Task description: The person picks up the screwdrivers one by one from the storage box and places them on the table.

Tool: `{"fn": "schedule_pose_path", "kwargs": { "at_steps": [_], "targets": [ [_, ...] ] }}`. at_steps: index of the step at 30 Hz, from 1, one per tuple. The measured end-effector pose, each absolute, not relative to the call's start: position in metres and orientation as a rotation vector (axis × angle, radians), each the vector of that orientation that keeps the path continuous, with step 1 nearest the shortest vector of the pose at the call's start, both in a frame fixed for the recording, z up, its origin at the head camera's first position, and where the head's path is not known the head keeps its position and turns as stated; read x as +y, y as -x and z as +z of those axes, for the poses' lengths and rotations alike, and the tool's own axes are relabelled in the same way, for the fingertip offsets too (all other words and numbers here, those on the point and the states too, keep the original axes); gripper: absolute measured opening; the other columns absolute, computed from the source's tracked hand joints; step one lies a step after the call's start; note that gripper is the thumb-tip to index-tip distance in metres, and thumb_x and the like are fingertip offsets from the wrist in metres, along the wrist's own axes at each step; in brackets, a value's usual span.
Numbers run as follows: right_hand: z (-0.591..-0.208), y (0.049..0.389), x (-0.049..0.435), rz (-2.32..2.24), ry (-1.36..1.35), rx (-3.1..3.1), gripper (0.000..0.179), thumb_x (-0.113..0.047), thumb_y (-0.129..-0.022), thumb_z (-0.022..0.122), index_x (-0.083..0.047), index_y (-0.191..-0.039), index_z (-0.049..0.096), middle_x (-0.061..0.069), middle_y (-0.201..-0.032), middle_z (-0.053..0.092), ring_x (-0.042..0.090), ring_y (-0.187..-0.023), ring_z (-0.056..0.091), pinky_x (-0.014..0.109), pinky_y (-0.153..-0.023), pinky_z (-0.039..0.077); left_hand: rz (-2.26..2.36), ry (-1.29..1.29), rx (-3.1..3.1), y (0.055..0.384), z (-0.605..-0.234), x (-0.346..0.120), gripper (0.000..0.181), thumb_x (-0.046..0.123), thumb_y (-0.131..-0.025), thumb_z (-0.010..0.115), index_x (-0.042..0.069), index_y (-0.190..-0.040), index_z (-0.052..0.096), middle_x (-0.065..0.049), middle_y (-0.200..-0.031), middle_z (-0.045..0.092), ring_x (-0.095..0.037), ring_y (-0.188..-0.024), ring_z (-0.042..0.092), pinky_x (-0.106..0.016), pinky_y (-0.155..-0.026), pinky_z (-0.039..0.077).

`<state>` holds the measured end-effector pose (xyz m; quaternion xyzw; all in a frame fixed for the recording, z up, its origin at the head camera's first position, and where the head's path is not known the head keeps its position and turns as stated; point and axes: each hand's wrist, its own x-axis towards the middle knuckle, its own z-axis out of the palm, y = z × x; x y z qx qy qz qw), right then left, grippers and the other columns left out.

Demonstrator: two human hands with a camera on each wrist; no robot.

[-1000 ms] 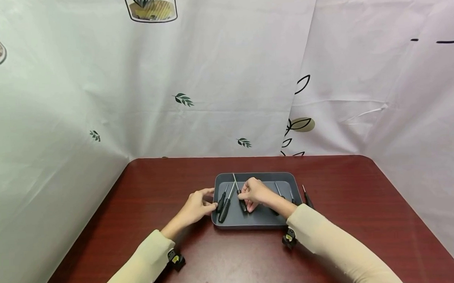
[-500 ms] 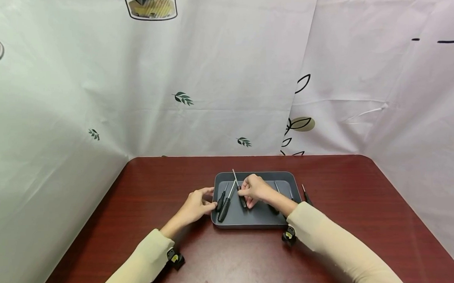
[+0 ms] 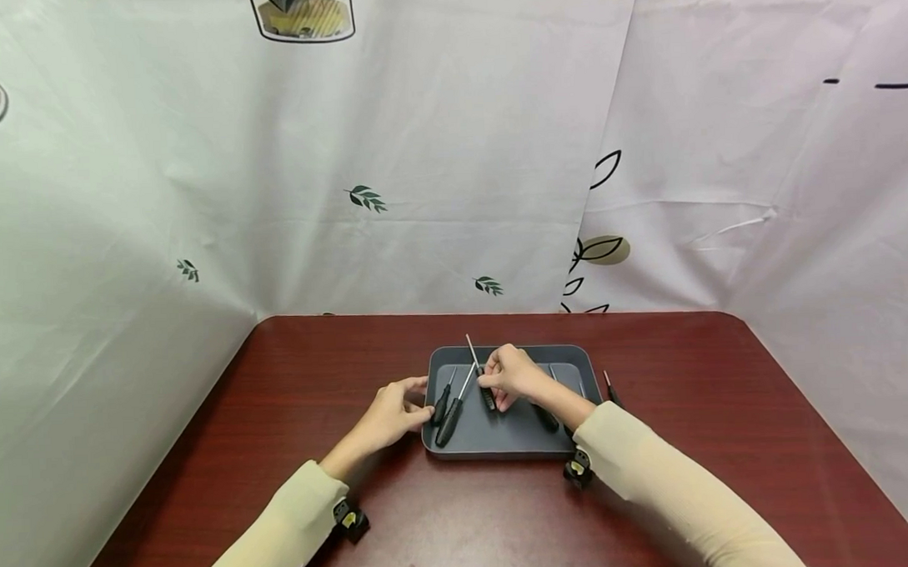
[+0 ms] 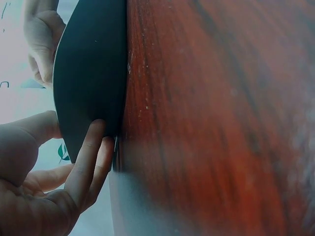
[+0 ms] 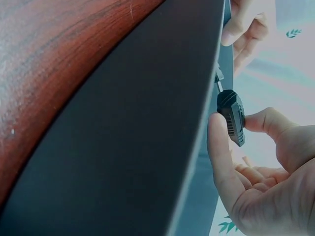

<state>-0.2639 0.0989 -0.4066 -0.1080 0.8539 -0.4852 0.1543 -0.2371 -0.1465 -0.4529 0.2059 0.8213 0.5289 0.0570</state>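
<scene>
A grey tray (image 3: 497,445) with a raised rim lies on the table. My left hand (image 3: 391,415) holds the tray's left wall, thumb at the rim and fingers along the outer side, as the left wrist view shows. Between thumb and fingers, my right hand (image 3: 511,377) pinches the ridged black handle of a screwdriver (image 5: 231,115) over the tray, shaft pointing to the far side. Two other black-handled screwdrivers, a short one (image 3: 441,407) and a longer one (image 3: 449,422), lie inside at the left.
Under my right forearm, another black-handled screwdriver (image 3: 546,419) is partly hidden in the tray. Outside the right rim, a further screwdriver (image 3: 611,390) lies on the red-brown table (image 3: 699,408). White printed cloth (image 3: 419,151) hangs behind and at both sides.
My right hand has moved a little up and away from me with the screwdriver, whose tip now reaches past the tray's far rim in the head view. The left hand stays put.
</scene>
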Motion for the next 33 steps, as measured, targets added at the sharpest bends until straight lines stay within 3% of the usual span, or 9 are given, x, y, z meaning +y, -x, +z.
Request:
{"fn": "schedule_pose_path", "kwargs": {
  "at_steps": [33],
  "targets": [
    [-0.404, 0.263, 0.118, -1.431, 0.240, 2.438, 0.010, 0.002, -0.092, 0.065, 0.007, -0.085, 0.060, 0.011, -0.057, 0.058, 0.015, -0.041, 0.059, 0.039, -0.048, 0.060, 1.571, -0.623, 2.517, 0.236, -0.452, -0.146, 0.053, -0.003, -0.089, 0.069, -0.018, -0.135, 0.048, -0.029, -0.113, 0.065, -0.027, -0.080, 0.071, -0.027, -0.062, 0.061]
  ]
}}
